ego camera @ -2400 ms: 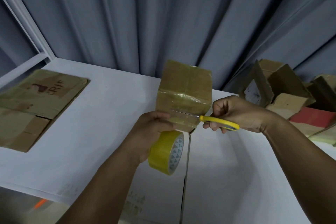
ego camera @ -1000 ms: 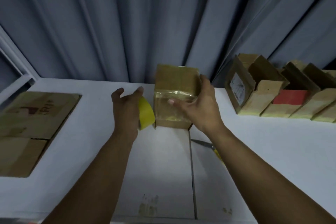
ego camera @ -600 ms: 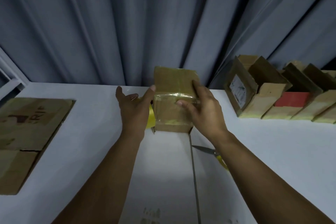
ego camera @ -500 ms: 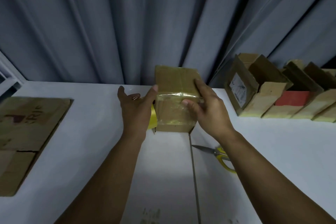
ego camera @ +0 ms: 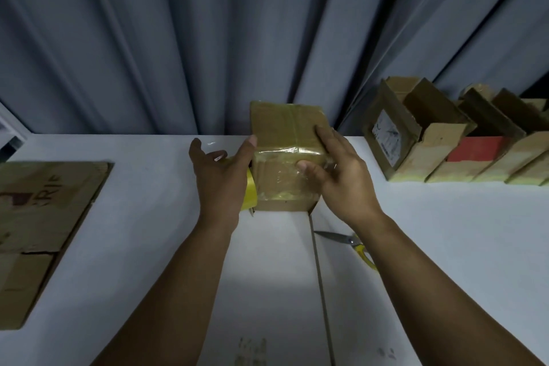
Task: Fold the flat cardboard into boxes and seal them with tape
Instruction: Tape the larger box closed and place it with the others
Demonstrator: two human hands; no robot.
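Grey pleated curtain closes the far side of the scene; below it runs a white tabletop with a dark seam running near to far. Centre, at the far edge: the small brown cardboard box, folded shut, stands on the tabletop with clear glossy tape across its top edge and near face.

The left hand is at the box's left side with fingers spread and straight, one fingertip touching the upper left corner; its grip is wide and holds nothing. The yellow roll of tape stands just beside the box's left face, partly hidden behind this hand. The right hand lies with straight fingers on the box top and the thumb pressed flat on the taped near face, a wide grip that presses rather than clasps.

The yellow-handled scissors lie on the tabletop right of the seam, partly under the right forearm. A flat brown cardboard sheet lies far left; a row of open cardboard boxes stands far right.

Compared with 2.4 s ago, the roll and scissors have left the hands and the box has been set down; against half a second ago both hands sit nearly unchanged.
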